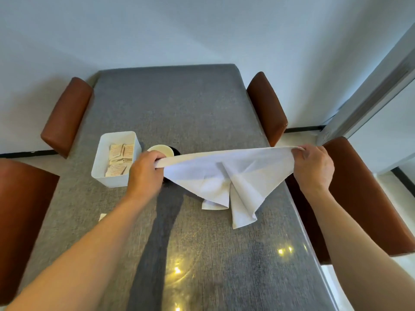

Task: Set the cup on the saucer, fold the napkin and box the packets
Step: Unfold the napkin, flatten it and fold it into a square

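Note:
A white cloth napkin (224,176) hangs stretched in the air over the grey table (179,108). My left hand (146,169) pinches its left corner and my right hand (314,167) pinches its right corner. Its lower corners droop down to the tabletop. Behind my left hand, a cream cup (160,150) stands on a dark saucer (176,150), both partly hidden. A white box (105,176) to the left holds several beige packets (119,158). One small pale piece (102,217), possibly a packet, lies on the table beside my left forearm.
Brown padded chairs stand around the table: two on the left (65,117), (20,209) and two on the right (267,108), (359,198). White walls rise behind, and a door frame (370,97) stands at the right.

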